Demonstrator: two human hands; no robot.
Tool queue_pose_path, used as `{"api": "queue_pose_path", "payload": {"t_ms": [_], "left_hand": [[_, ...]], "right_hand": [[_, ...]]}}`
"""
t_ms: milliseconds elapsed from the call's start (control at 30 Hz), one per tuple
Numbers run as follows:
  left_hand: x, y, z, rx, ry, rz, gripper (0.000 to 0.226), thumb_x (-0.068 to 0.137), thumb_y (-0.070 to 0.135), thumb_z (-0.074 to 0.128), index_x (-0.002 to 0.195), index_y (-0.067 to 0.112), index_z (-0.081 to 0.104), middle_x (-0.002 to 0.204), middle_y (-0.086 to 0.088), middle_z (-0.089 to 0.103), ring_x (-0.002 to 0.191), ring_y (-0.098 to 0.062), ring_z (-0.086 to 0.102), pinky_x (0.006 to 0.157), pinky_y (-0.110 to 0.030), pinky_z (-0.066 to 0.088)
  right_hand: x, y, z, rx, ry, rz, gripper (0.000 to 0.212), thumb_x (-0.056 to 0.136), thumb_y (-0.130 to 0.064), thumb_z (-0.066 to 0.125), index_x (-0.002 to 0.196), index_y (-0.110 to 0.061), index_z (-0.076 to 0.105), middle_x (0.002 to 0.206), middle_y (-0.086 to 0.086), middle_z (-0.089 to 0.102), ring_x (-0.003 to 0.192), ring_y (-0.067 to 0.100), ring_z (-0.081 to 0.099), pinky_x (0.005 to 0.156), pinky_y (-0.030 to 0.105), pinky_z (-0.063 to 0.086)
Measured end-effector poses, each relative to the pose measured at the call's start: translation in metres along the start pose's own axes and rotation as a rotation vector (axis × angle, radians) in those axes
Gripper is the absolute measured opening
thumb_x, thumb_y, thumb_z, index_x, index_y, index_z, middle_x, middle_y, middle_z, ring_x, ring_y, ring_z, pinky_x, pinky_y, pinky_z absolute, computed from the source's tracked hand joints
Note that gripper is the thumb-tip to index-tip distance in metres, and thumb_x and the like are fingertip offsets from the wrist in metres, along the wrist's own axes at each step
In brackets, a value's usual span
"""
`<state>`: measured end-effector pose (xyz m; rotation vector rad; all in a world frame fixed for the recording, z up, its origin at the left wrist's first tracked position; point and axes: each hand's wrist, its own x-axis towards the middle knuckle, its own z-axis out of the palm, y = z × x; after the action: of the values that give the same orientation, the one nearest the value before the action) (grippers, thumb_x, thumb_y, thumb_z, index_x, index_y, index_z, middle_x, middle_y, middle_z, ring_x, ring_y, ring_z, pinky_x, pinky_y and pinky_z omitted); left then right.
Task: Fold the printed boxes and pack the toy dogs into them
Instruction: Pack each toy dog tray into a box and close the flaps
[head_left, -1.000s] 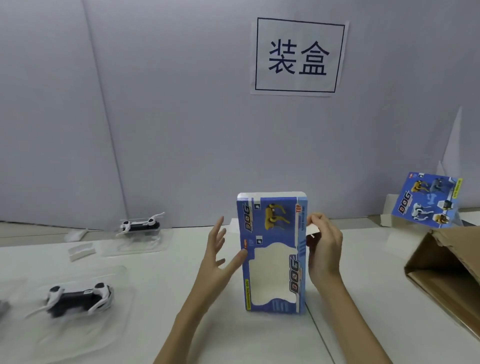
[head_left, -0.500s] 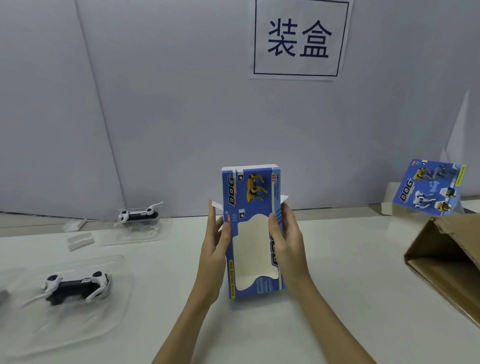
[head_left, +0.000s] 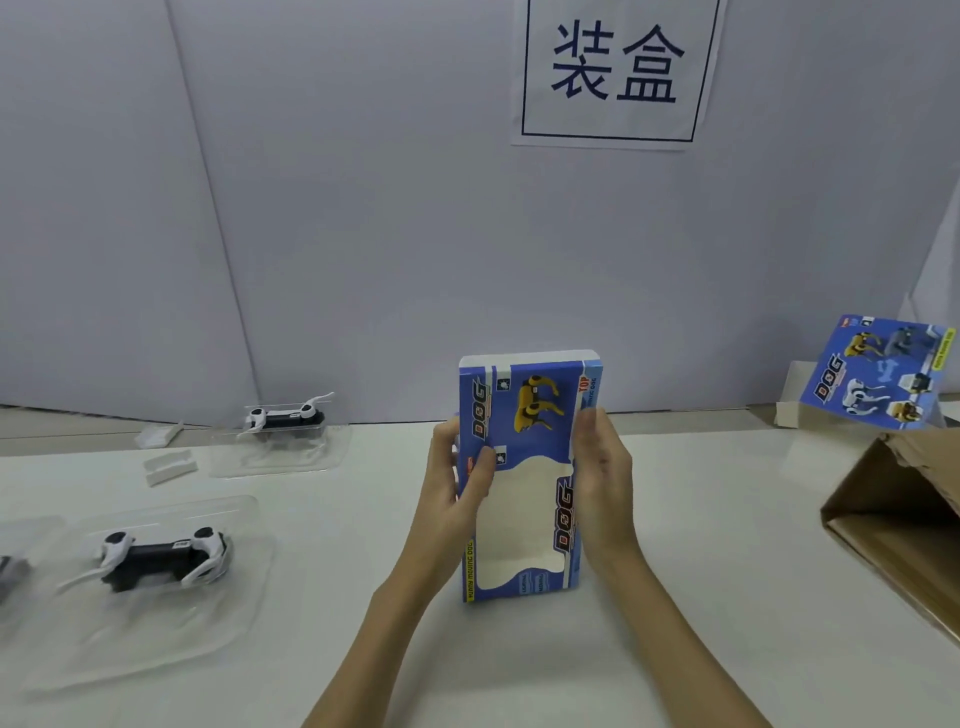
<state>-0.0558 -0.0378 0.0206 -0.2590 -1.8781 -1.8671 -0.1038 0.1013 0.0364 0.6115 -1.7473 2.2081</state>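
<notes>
Box (head_left: 527, 478), blue and printed, stood on end on the table (head_left: 727, 545), gripped from both sides. Left hand (head_left: 457, 499) wrapped round the left edge, thumb pressed on the front panel, fingers curled behind. Right hand (head_left: 600, 483) clasped along the right edge, fingers running up the side; fingertips blurred, so exact contact hard to tell.

Nearest on the left, a black-and-white toy dog (head_left: 163, 558) lying in a clear plastic tray (head_left: 156, 623), well apart from the box. Brown carton (head_left: 904, 519) at the right edge of view. Farther back on the left, a second toy dog (head_left: 285, 415) in its own tray, small white plastic pieces (head_left: 169, 465) just beside it. Far right, another printed box (head_left: 878, 371) leaning near the wall. Above, a paper sign (head_left: 615, 73) on the wall.

Likely risks: squeezing too hard from both sides could buckle the window panel or crease the card; an untucked flap at the bottom could spring loose, leaving the box unable to hold a dog; tipping over if one hand lets go.

Compared with half a second ago: box held more square to the camera and less tilted, both hands closer round it, white side flaps no longer sticking out.
</notes>
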Motion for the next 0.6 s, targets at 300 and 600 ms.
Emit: {"api": "queue_pose_path", "payload": {"t_ms": [300,600], "left_hand": [[0.002,0.016,0.015,-0.211,0.136,-0.049,0.034,0.091,0.056,0.056,0.117,0.035,0.051,0.121,-0.001,0.073,0.106,-0.025,0.075,0.069,-0.033,0.064],[0.004,0.024,0.013,-0.307,0.075,-0.024,0.048,0.102,0.037,0.060,0.142,0.057,0.042,0.136,-0.003,0.065,0.112,-0.030,0.073,0.076,-0.036,0.063]], "right_hand": [[0.000,-0.007,-0.001,0.029,0.024,0.023,0.026,0.099,-0.053,0.053,0.090,-0.031,0.062,0.101,0.016,0.071,0.095,0.040,0.073,0.067,0.043,0.061],[-0.001,-0.011,-0.003,0.140,0.007,0.092,0.030,0.095,-0.049,0.056,0.121,-0.034,0.060,0.116,0.001,0.074,0.103,0.028,0.076,0.063,0.032,0.063]]}}
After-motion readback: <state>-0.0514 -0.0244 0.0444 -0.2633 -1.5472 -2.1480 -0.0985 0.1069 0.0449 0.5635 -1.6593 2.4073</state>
